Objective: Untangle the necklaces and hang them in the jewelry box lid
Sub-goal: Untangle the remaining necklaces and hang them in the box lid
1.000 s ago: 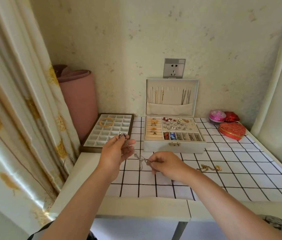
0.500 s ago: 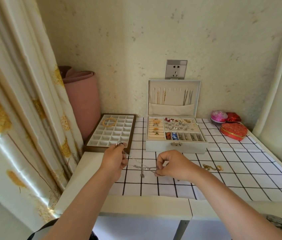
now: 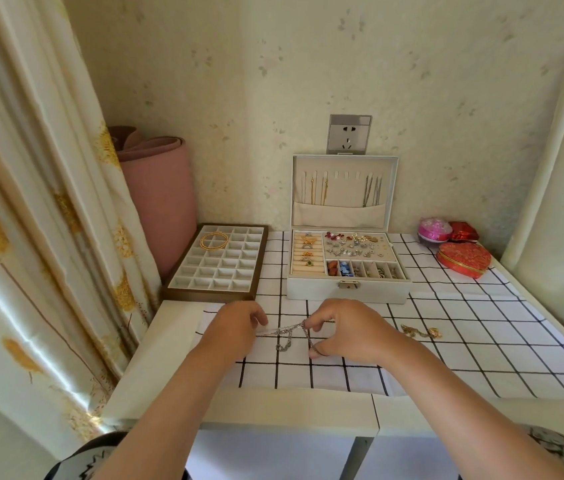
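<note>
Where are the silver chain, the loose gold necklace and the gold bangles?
silver chain (image 3: 288,330): head view, the crossed middle strands.
gold necklace (image 3: 421,331): head view, middle of its heap.
gold bangles (image 3: 212,249): head view, the near rim.

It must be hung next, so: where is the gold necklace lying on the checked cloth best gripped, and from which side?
Probably pinch the gold necklace at its thin left end, from above: it lies flat and bunched on the cloth.

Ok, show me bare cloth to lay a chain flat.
Free: the checked cloth in front of the gold chain, and the stretch between that chain and the heart box. Crowded: between left hand and right hand, where the silver chain stretches.
</note>
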The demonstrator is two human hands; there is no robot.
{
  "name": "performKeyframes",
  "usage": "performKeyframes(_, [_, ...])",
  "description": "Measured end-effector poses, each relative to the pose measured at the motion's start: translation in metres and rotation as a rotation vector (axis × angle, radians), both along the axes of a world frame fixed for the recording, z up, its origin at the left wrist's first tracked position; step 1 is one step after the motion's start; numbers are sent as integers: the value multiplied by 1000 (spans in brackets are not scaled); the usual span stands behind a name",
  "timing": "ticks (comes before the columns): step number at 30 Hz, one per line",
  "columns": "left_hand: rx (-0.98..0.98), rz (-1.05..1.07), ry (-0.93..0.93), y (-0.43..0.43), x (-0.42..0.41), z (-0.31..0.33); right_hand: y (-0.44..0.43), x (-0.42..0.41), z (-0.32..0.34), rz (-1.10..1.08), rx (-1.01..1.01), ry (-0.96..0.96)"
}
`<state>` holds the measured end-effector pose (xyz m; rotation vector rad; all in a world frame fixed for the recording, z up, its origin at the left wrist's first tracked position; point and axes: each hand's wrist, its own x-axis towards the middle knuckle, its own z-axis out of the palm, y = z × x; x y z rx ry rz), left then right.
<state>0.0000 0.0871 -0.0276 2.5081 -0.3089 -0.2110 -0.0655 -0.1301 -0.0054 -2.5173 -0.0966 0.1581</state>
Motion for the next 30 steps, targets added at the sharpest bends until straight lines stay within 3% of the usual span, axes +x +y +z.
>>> performKeyframes(6, [303, -146, -264, -22, -14, 10, -3, 1, -1, 7, -8, -21])
performKeyframes(10, [15, -184, -220, -33, -28, 19, -5, 1, 0, 1, 48, -35])
performKeyframes(14, [-20, -236, -169, -40, -30, 15, -9, 2, 2, -36, 172, -16])
performKeyframes(20, [-292, -127, 50, -41, -21, 17, -19, 2, 4, -93, 199, -7])
performKeyframes(25, [-154, -82, -80, -37, -19, 24, -24, 1, 4, -88, 99, 9])
performKeyframes(30, [-522, 47, 136, -42, -20, 31, -23, -1, 10, -82, 69, -12])
